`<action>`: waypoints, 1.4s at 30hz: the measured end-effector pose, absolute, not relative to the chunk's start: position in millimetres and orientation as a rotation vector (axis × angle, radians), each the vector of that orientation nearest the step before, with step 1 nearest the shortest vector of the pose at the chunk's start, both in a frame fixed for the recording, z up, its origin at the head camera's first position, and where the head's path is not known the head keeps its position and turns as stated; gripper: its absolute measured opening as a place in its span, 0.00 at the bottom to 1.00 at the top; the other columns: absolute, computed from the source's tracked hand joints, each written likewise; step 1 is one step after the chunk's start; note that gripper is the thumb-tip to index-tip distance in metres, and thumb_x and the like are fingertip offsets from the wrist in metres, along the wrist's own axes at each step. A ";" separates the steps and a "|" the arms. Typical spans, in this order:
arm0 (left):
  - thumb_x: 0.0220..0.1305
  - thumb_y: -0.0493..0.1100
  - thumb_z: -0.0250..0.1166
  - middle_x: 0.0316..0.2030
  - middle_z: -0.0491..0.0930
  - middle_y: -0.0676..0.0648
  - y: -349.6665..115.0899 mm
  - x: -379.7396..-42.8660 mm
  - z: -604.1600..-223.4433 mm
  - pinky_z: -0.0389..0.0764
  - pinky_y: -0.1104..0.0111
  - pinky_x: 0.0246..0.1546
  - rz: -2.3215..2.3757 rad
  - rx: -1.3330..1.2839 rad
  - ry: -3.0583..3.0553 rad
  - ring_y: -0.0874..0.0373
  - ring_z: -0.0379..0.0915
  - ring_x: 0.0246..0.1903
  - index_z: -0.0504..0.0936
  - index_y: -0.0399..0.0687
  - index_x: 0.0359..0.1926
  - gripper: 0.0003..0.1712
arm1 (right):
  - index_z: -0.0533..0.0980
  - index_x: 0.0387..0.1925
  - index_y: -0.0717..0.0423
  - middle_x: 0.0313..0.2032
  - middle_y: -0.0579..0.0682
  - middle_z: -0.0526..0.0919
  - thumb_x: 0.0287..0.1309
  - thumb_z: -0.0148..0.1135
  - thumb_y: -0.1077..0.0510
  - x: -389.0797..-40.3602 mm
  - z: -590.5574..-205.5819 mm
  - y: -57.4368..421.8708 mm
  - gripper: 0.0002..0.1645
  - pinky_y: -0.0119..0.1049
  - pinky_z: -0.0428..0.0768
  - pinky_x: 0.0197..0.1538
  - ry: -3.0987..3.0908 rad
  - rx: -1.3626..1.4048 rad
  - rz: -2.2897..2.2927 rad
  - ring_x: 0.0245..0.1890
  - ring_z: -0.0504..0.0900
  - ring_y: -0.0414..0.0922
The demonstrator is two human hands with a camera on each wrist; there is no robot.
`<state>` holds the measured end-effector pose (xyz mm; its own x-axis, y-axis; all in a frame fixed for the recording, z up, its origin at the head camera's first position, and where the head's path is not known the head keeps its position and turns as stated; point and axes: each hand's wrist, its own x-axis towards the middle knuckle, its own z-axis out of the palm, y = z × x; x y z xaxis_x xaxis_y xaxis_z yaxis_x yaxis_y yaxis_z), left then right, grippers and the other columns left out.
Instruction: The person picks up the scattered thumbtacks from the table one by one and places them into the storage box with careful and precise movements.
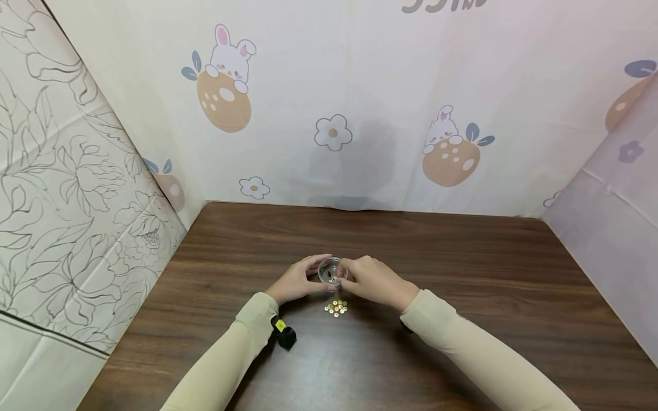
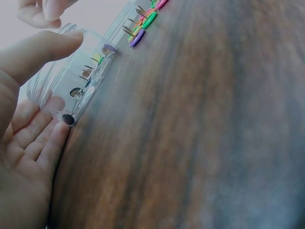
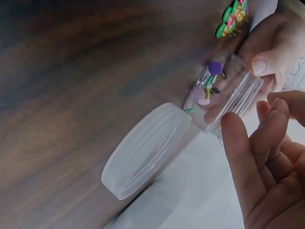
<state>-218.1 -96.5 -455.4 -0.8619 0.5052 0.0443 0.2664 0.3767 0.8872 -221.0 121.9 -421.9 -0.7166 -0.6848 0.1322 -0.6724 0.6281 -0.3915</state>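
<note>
The left hand (image 1: pixel 300 281) grips the clear plastic jar (image 2: pixel 59 78), best kept steady. Thumbtacks (image 1: pixel 336 308) lie nearer the person, points up, safest pinched by their edges. The right hand (image 1: pixel 372 278) works at the jar's mouth, its hold unclear.

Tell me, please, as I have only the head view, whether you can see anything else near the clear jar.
Observer: Yes, a translucent lid shows beside the clear jar in the right wrist view.
Operator: Thank you; what colour are the loose tacks in front of it?
Observer: In the left wrist view, the loose tacks include green, purple and pink heads.
Operator: And could you name one colour inside the jar that I am missing?
Observer: The right wrist view shows a purple tack in there.
</note>
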 end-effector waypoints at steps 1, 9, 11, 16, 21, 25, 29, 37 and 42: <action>0.53 0.46 0.70 0.62 0.66 0.43 -96.4 -218.1 -455.4 0.69 0.51 0.59 1.482 0.687 2.403 0.49 0.64 0.59 0.64 0.47 0.67 0.41 | 0.76 0.31 0.46 0.17 0.36 0.76 0.59 0.56 0.57 -219.7 -422.6 122.6 0.03 0.28 0.73 0.20 2.807 -1.187 -0.656 0.15 0.68 0.29; 0.52 0.45 0.71 0.61 0.68 0.41 -95.6 -218.6 -457.1 0.69 0.52 0.59 1.514 0.721 2.399 0.49 0.65 0.57 0.65 0.48 0.66 0.40 | 0.76 0.28 0.47 0.14 0.35 0.71 0.57 0.62 0.56 -212.3 -428.4 127.3 0.03 0.27 0.70 0.20 2.839 -1.339 -0.607 0.15 0.65 0.30; 0.52 0.44 0.71 0.60 0.69 0.41 -95.2 -218.9 -457.6 0.70 0.53 0.59 1.524 0.723 2.394 0.49 0.66 0.57 0.65 0.50 0.65 0.40 | 0.76 0.28 0.47 0.15 0.34 0.71 0.56 0.62 0.56 -210.8 -429.8 128.1 0.03 0.27 0.69 0.19 2.836 -1.336 -0.601 0.15 0.65 0.30; 0.52 0.44 0.71 0.60 0.69 0.41 -94.7 -219.0 -457.8 0.70 0.53 0.59 1.526 0.726 2.399 0.49 0.66 0.57 0.66 0.51 0.65 0.40 | 0.77 0.28 0.51 0.16 0.35 0.72 0.55 0.62 0.56 -207.4 -433.8 128.4 0.04 0.26 0.69 0.18 2.789 -1.314 -0.592 0.15 0.66 0.30; 0.51 0.43 0.72 0.59 0.70 0.40 -94.4 -218.7 -457.5 0.70 0.52 0.58 1.536 0.727 2.393 0.49 0.67 0.56 0.66 0.50 0.65 0.40 | 0.76 0.26 0.49 0.16 0.35 0.71 0.52 0.62 0.60 -204.2 -437.2 128.0 0.03 0.25 0.68 0.19 2.758 -1.335 -0.544 0.15 0.66 0.29; 0.51 0.43 0.72 0.59 0.70 0.40 -94.6 -218.8 -458.3 0.70 0.52 0.58 1.538 0.729 2.399 0.49 0.67 0.56 0.66 0.48 0.65 0.40 | 0.74 0.24 0.47 0.15 0.35 0.70 0.50 0.61 0.61 -202.6 -438.8 127.7 0.06 0.25 0.67 0.18 2.756 -1.334 -0.496 0.15 0.65 0.29; 0.51 0.44 0.72 0.59 0.70 0.40 -95.0 -219.3 -459.1 0.70 0.52 0.58 1.532 0.732 2.407 0.49 0.67 0.56 0.65 0.45 0.65 0.41 | 0.74 0.24 0.47 0.14 0.35 0.69 0.50 0.62 0.61 -201.4 -438.6 126.6 0.06 0.26 0.67 0.17 2.764 -1.326 -0.469 0.14 0.65 0.30; 0.51 0.43 0.72 0.60 0.69 0.41 -94.5 -219.3 -458.9 0.69 0.51 0.59 1.538 0.735 2.389 0.48 0.66 0.57 0.64 0.43 0.66 0.42 | 0.73 0.21 0.47 0.14 0.36 0.70 0.50 0.63 0.60 -200.1 -438.0 124.0 0.09 0.29 0.69 0.17 2.797 -1.311 -0.424 0.14 0.65 0.31; 0.51 0.44 0.72 0.60 0.69 0.41 -94.9 -219.4 -457.9 0.69 0.52 0.59 1.523 0.720 2.398 0.49 0.66 0.57 0.65 0.48 0.65 0.41 | 0.73 0.22 0.46 0.16 0.36 0.71 0.52 0.63 0.60 -200.6 -438.7 123.9 0.09 0.29 0.71 0.18 2.798 -1.309 -0.404 0.15 0.67 0.31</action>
